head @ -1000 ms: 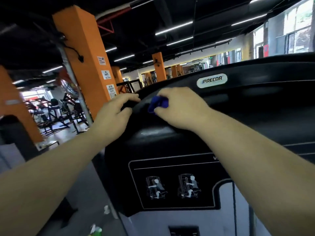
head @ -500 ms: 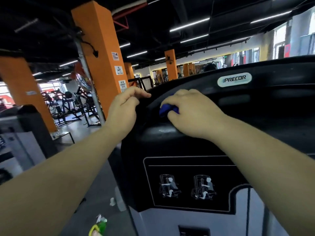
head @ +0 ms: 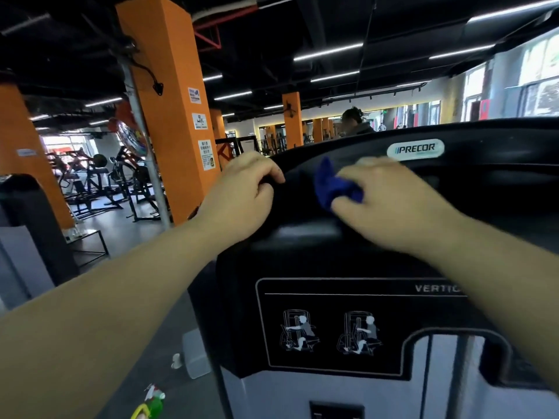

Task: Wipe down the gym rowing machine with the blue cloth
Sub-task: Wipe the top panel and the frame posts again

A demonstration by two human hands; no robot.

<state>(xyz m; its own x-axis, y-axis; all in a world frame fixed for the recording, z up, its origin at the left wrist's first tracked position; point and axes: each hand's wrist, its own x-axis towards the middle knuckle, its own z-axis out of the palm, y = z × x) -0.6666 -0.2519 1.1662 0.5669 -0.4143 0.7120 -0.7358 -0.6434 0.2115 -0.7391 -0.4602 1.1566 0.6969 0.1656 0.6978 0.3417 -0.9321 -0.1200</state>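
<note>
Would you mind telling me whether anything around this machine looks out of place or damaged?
Nothing looks damaged. Only a green spray bottle and a pale plastic container are on the floor by the machine base, a possible trip hazard.

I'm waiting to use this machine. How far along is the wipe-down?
Done: no wiped patch is distinguishable. In hand: the right hand holds the blue cloth to the top of the rowing machine, the left hand gripping its rim. Left, likely: the instruction panel and grey casing below.

Crumpled blue cloth (head: 328, 186): right part under blurred right hand (head: 390, 204) | black plastic rowing machine housing (head: 302, 261): runs off right edge | green-and-yellow spray bottle (head: 151, 406): near left, cut by picture edge
</note>
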